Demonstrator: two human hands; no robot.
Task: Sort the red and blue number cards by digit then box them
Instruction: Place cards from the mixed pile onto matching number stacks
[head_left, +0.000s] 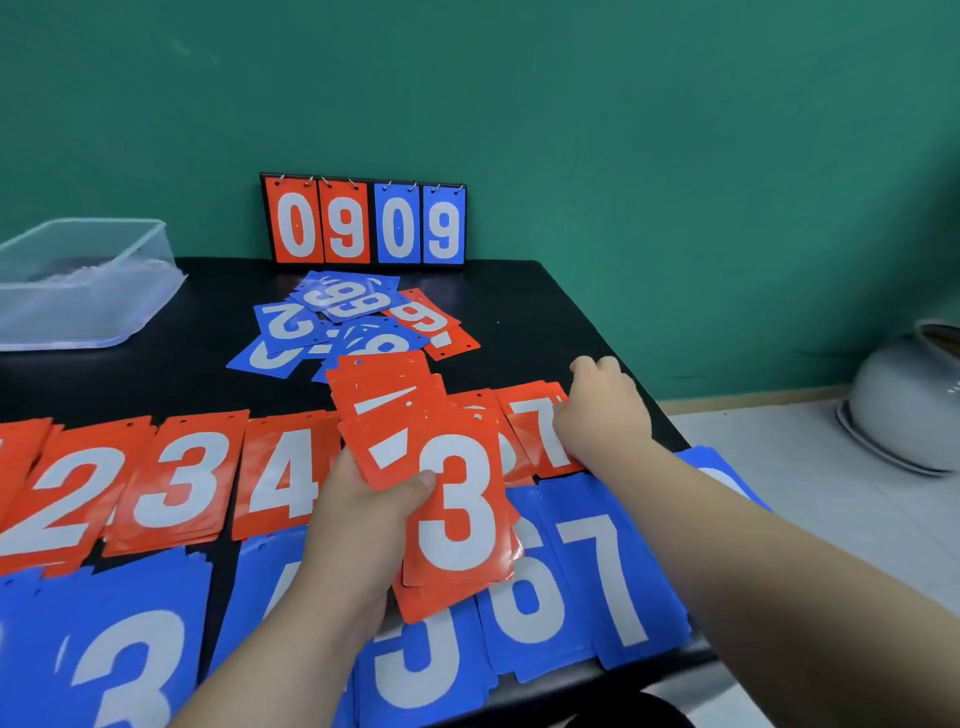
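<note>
Left hand (358, 530) grasps red stack (457, 499), 3 on top; red 3 pile (187, 478) lies to its left, long axes parallel; right hand (602, 415) at red 7 pile (532, 421), hold unclear

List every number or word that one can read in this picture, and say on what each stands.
"0 9 0 9": scoreboard at the wall, two red cards, two blue.
"2", "3", "4", "7": red piles on the table.
"3": top of the red stack held by the left hand.
"3", "6", "7": blue piles, near row.
"2": blue card in the loose heap; its others read 6 or 9, unclear.
No words, no brands.
</note>
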